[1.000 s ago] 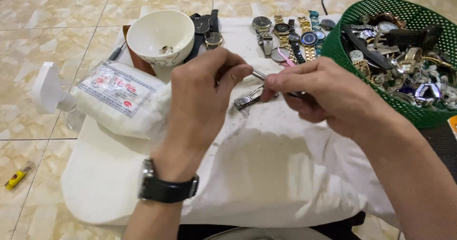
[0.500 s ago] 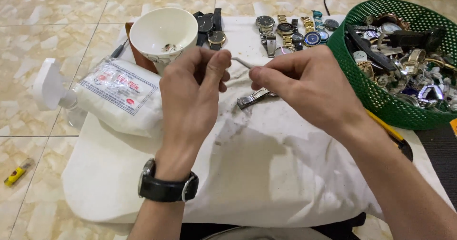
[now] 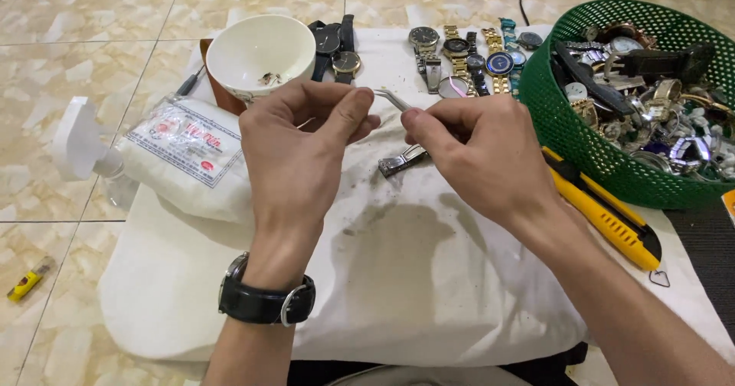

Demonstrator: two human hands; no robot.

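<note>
My right hand (image 3: pixel 478 152) grips slim metal tweezers (image 3: pixel 392 99), whose points reach left toward my left hand (image 3: pixel 302 145). My left thumb and fingers are pinched together around the tweezers' tip; whether something tiny sits between them is hidden. A black wristwatch is on my left wrist. Just below the hands, a short piece of metal watch band (image 3: pixel 403 160) lies loose on the stained white cloth (image 3: pixel 429 294). Behind my left hand stands a white bowl (image 3: pixel 259 49) with a few small parts inside.
A bag of white cotton (image 3: pixel 187 152) lies at the left beside a white plastic bottle top (image 3: pixel 75 137). Several watches (image 3: pixel 459 57) are lined up at the back. A green mesh basket (image 3: pixel 563 137) full of watches stands right, with a yellow utility knife (image 3: pixel 605 217) in front of it. A yellow lighter (image 3: pixel 24 285) lies on the tile floor.
The watch band piece was set down onto the cloth. Both hands lifted away from it and came together at the tweezers' tip.
</note>
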